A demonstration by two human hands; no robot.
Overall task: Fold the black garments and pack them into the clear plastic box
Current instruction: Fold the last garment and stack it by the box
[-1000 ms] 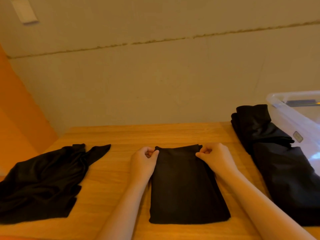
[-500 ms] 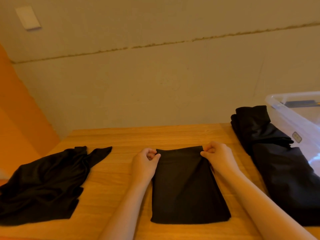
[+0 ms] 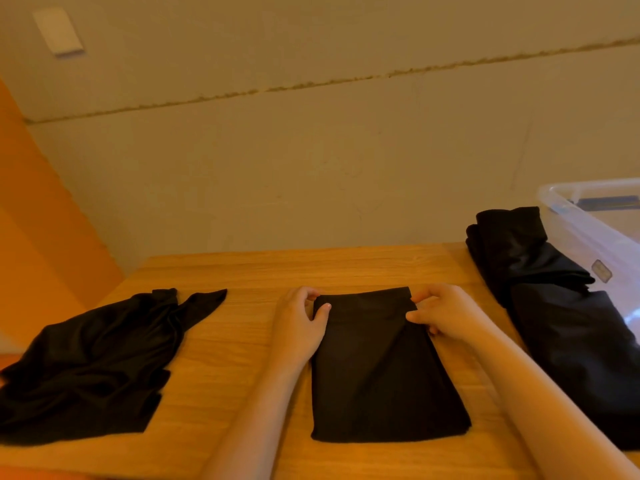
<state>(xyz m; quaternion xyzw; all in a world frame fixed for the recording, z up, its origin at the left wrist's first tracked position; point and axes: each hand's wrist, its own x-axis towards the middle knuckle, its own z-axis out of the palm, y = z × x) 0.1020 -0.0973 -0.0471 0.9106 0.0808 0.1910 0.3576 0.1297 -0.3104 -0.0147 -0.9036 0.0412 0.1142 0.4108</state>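
Note:
A folded black garment (image 3: pixel 381 368) lies flat as a narrow rectangle in the middle of the wooden table (image 3: pixel 242 271). My left hand (image 3: pixel 299 327) pinches its far left corner, thumb on top of the cloth. My right hand (image 3: pixel 443 315) pinches the far right corner. An unfolded, crumpled black garment (image 3: pixel 93 365) lies at the left. A pile of black garments (image 3: pixel 561 306) lies at the right, against the clear plastic box (image 3: pixel 588 216), which is cut off by the right edge of the frame.
A beige wall (image 3: pixel 311 150) rises right behind the table's far edge. An orange wall (image 3: pixel 38 220) stands at the left. Bare wood shows between the three garments and along the table's far edge.
Both hands have stayed at the garment's far corners and shifted their grip slightly; my left thumb now lies on top of the cloth. The garment has not moved.

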